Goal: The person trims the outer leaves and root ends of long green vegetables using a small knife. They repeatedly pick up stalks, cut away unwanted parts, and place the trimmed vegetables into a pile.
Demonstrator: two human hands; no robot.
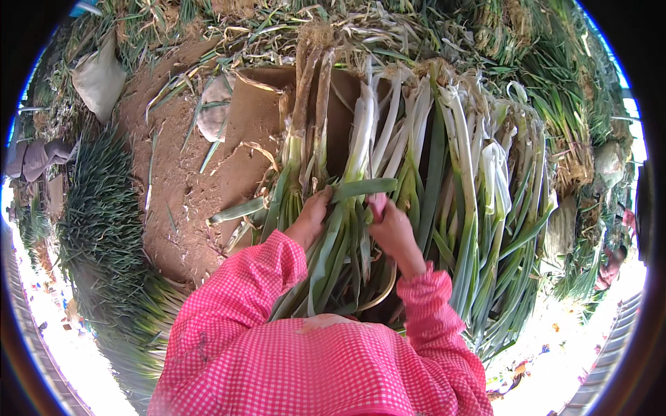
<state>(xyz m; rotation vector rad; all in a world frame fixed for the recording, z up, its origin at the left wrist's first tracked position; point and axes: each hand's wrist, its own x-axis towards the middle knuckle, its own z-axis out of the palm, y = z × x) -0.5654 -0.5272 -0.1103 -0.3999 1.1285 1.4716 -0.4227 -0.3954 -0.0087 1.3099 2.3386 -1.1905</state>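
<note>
My left hand (312, 214) is closed around the green part of a large green onion, near one cut leaf (364, 189) lying crosswise. My right hand (394, 233) grips a small tool by its pink-red handle (376, 206). Its thin blade seems to point away from me, but leaves partly hide it. Peeled green onions with white stems (363, 132) lie just beyond both hands, roots away from me. Left of them, several onions keep brown, soil-coated stems (307, 99). A thick row of green onions (471, 192) spreads to the right.
Brown cardboard (250, 122) lies under the onions on bare soil (177, 223). A pale cloth-like bundle (214, 106) rests at its left. Trimmed leaves (364, 31) litter the far side. Stacked green onions (99, 208) stand left, and a white sack (101, 78) lies at upper left.
</note>
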